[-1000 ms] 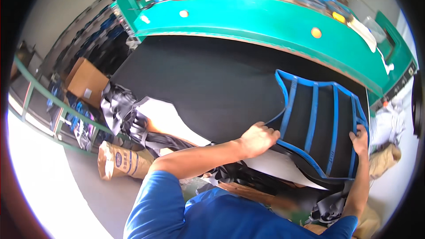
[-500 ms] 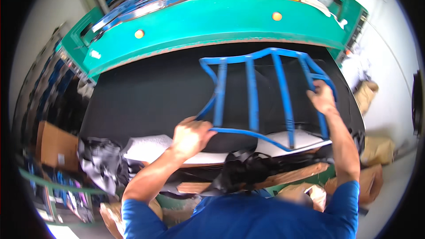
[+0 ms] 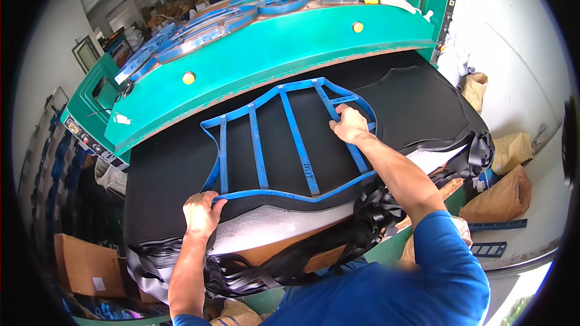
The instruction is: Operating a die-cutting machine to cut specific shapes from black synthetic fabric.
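A blue cutting die (image 3: 258, 148), a curved-edged frame with several crossbars, lies on or just above a black sheet (image 3: 163, 163); whether it touches everywhere I cannot tell. At its near left corner, my left hand (image 3: 202, 212) grips the rim between thumb and fingers. My right hand (image 3: 350, 125) is closed around a bar near the die's right end. To the right of the die, a curved outline with the same sort of shape shows in the black sheet.
A green press beam (image 3: 272, 39) with two orange buttons spans the far side. More blue dies (image 3: 284, 5) lie on top of it. Black scrap strips (image 3: 248, 271) hang along the near edge, over a white board (image 3: 272, 229). Paper bags (image 3: 501, 193) stand at right, a cardboard box (image 3: 90, 265) at left.
Both hands have carried the die leftward over the black sheet, uncovering the curved outline at right. My view has also turned and tilted up a little.
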Available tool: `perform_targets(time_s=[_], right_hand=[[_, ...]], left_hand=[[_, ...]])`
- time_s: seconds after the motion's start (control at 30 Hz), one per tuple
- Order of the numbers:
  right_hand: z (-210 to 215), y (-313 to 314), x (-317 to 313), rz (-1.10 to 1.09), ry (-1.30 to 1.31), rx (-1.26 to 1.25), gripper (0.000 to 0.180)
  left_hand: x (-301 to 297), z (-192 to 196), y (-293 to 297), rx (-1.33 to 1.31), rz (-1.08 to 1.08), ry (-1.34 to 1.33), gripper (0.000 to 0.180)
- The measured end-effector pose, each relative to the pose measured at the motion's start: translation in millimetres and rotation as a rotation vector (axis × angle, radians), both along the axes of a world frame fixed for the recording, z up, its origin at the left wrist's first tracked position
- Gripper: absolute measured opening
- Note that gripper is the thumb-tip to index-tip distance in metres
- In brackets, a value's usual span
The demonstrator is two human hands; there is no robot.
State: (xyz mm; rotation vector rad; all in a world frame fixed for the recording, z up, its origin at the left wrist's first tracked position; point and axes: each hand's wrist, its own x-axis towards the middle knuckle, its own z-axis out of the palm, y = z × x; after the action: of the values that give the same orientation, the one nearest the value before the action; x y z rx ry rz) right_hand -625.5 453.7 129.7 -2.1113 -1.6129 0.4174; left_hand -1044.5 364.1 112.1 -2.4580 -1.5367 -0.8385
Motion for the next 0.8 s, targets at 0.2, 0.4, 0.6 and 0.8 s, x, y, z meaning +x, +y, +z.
perform_targets(time_s=[0.2, 0.4, 0.6, 0.8], right_hand=[[-22, 5, -6, 0.033, 0.014, 0.009, 0.051], [-23, 8, 6, 0.149, -0.005, 0.050, 0.058], [-20, -3, 7, 0.138, 0.095, -0.004, 0.057], [-17, -6, 2, 0.161, 0.083, -0.034, 0.055]], left_hand=[[-8, -15, 5, -0.070, 0.038, 0.055, 0.021], [-5, -20, 5, -0.083, 0.091, -0.006, 0.021], [-2, -24, -1, -0.091, 0.106, -0.013, 0.022], [-2, -23, -6, -0.093, 0.098, -0.024, 0.022]])
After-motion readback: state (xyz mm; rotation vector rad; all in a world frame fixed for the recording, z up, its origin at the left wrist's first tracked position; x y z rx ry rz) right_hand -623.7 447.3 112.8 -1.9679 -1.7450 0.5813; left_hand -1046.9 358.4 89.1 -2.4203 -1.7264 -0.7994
